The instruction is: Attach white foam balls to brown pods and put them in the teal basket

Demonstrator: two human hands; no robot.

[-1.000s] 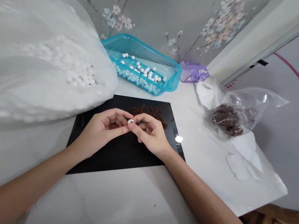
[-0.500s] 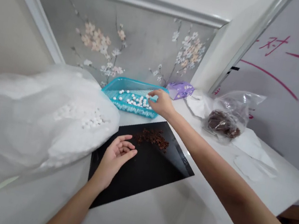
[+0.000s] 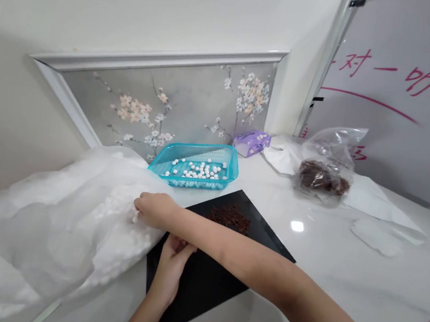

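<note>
My right hand [image 3: 154, 210] reaches across to the opening of a big white translucent bag [image 3: 74, 225] full of small white balls. Its fingers are pinched at the bag's edge, with small white bits just below them. Under my right forearm, my left hand [image 3: 172, 264] is over the black mat [image 3: 200, 291], thumb and fingers drawn together; whatever they may hold is hidden. Dark red-brown flakes [image 3: 230, 217] lie in a pile on the mat. Behind it, a blue plastic basket [image 3: 194, 182] contains several white balls [image 3: 202, 171].
A purple packet [image 3: 251, 143] stands against the wall right of the basket. Farther right on the white table [image 3: 303, 276] are a clear bag of brown material [image 3: 322, 180] and white sheets [image 3: 381, 210]. A whiteboard [image 3: 390, 131] rises behind them.
My right hand has moved left from the basket to the white bag. My left hand's fingers have drawn together. The camera view has shifted.
</note>
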